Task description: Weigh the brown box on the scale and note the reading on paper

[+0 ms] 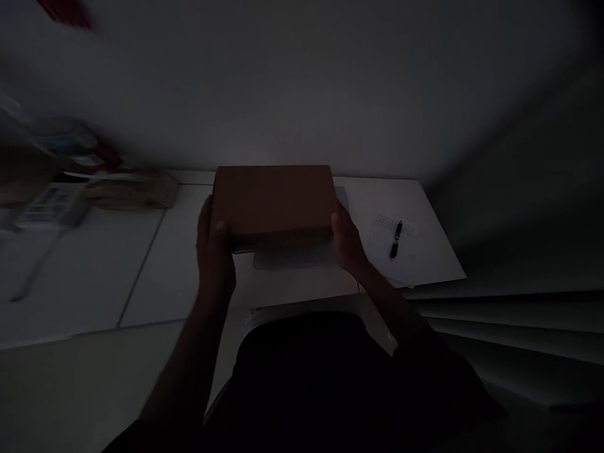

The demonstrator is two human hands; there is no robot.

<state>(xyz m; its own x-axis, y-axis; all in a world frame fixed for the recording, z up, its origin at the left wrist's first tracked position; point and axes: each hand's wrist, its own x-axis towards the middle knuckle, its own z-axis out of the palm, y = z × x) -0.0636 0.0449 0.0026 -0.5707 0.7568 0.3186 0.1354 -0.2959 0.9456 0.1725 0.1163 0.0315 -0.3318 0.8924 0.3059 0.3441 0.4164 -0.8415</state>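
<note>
A closed brown cardboard box (pixel 274 198) is held up in both hands above a white desk (pixel 292 286). My left hand (pixel 214 251) grips its left end, thumb on the front edge. On the right end my right hand (pixel 348 240) is closed in the same way, thumb at the near corner. Under the box lies a flat grey thing, perhaps a closed laptop (pixel 297 258), mostly hidden. The box's underside cannot be seen. The light is very dim.
Right of the box, a dark pen (pixel 396 239) lies on white papers (pixel 383 251). At the left stand a paper bag (pixel 136 190) and a blurred pale package (pixel 51 206). A wall (pixel 302 82) rises behind the desk. Dark drawers or panels (pixel 519 324) are at the right.
</note>
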